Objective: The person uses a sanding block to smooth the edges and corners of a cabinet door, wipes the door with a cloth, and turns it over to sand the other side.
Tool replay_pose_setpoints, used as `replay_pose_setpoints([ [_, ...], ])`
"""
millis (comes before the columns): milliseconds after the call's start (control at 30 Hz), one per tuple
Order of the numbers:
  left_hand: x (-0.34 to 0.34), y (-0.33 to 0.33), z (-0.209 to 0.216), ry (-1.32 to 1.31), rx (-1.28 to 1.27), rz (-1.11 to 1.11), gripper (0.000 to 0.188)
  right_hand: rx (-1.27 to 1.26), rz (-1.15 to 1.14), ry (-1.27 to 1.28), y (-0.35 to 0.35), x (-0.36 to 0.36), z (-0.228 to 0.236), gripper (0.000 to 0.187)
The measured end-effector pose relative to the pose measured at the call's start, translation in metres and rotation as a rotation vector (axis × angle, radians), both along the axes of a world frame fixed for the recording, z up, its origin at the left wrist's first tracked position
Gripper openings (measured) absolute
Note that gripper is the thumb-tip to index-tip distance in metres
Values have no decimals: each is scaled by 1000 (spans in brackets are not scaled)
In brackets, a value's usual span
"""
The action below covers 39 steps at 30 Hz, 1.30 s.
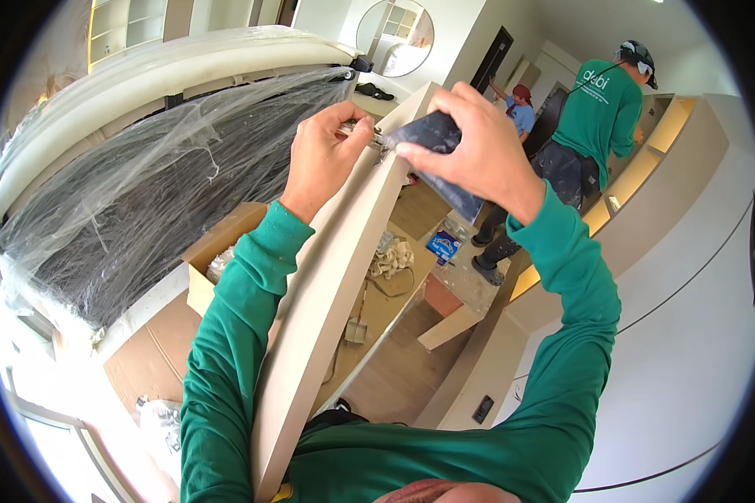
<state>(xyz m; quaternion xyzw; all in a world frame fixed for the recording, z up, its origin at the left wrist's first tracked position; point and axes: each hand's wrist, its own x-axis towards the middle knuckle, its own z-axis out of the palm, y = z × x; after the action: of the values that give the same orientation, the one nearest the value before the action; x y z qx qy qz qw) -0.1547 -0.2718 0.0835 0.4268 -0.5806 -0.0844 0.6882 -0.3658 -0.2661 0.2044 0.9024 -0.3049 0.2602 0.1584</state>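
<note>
A long beige panel [331, 310] runs from the lower edge up to my hands, its narrow edge facing up. At its far end, my left hand [323, 155] is closed in a pinch on a small metallic piece [348, 129], whose kind is too small to make out. Just right of it, my right hand [482, 151] curls thumb and fingers around a dark, flat-sided object [426, 132]; its kind is not clear. That object's tip almost meets the left fingertips over the panel's edge. Both forearms, in green sleeves, straddle the panel.
Clear plastic sheeting [143, 176] drapes a sofa at left, with an open cardboard box [201, 289] below it. Right of the panel lie crumpled cloth or paper [392, 256], a scraper-like tool [356, 329] and a blue box [443, 245]. Two people [600, 117] [520, 113] stand beyond, one by lit shelves [663, 142].
</note>
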Motion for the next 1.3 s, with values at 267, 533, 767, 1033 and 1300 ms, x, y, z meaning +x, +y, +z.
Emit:
replay_pose_setpoints([
  [267, -4, 2, 1, -5, -36, -9, 19, -104, -119, -23, -58, -7, 25, 64],
  [533, 2, -2, -3, -2, -63, -14, 18, -82, -41, -41, -42, -4, 12, 61],
  [767, 4, -2, -1, -16, -1, 9, 26, -16, -3, -11, -26, 2, 11, 57],
  [1033, 2, -5, -1, -5, -23, 0, 25, -111, 16, -25, -24, -1, 6, 58],
  [1300, 7, -5, -2, -10, -14, 6, 26, -93, 40, -14, -14, 5, 3, 56],
])
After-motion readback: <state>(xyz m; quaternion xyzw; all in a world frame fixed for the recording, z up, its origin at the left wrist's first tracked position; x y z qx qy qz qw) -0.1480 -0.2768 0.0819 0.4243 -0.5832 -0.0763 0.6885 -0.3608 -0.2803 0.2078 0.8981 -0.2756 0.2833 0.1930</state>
